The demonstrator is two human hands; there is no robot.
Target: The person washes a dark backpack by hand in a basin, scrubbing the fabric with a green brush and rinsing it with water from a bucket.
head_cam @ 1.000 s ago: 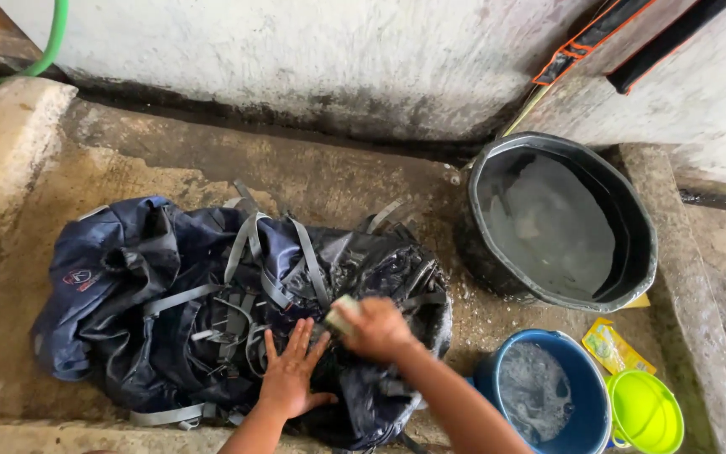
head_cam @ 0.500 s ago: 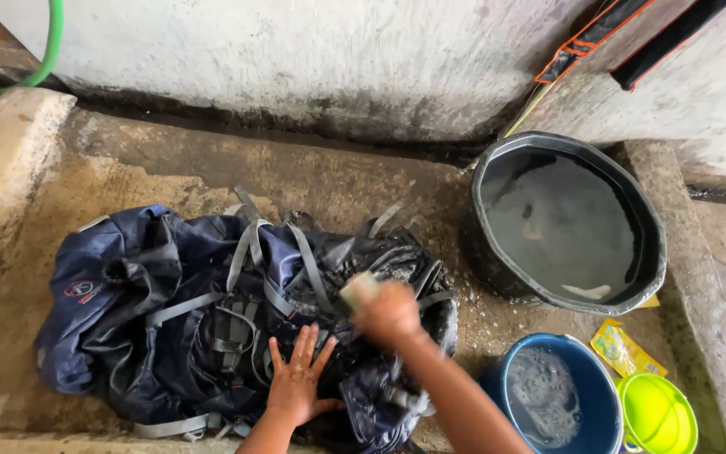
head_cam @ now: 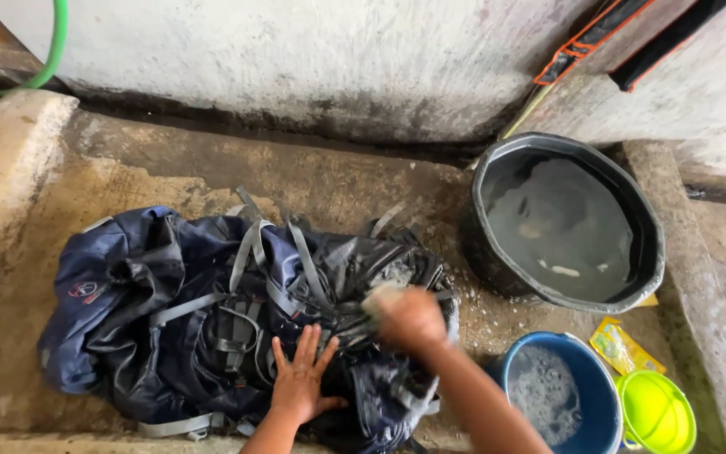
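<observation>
Since half a second ago my right hand [head_cam: 409, 319] has slid rightward, blurred, closed around a pale scrubber [head_cam: 377, 296]. My left hand [head_cam: 300, 382] presses open-fingered, flat on the wet navy backpack [head_cam: 170, 319].

I am working on a wet, stained concrete floor [head_cam: 212, 168] with a raised concrete edge on the left. A dark blue backpack [head_cam: 153, 328] with grey straps is lying flat on it. To its right, a big black tub [head_cam: 497, 273] of water is standing. Near it, a blue bucket [head_cam: 518, 361] with soapy water, a small lime green bowl [head_cam: 657, 416] and a yellow sachet [head_cam: 623, 346] are resting on the floor too.
</observation>
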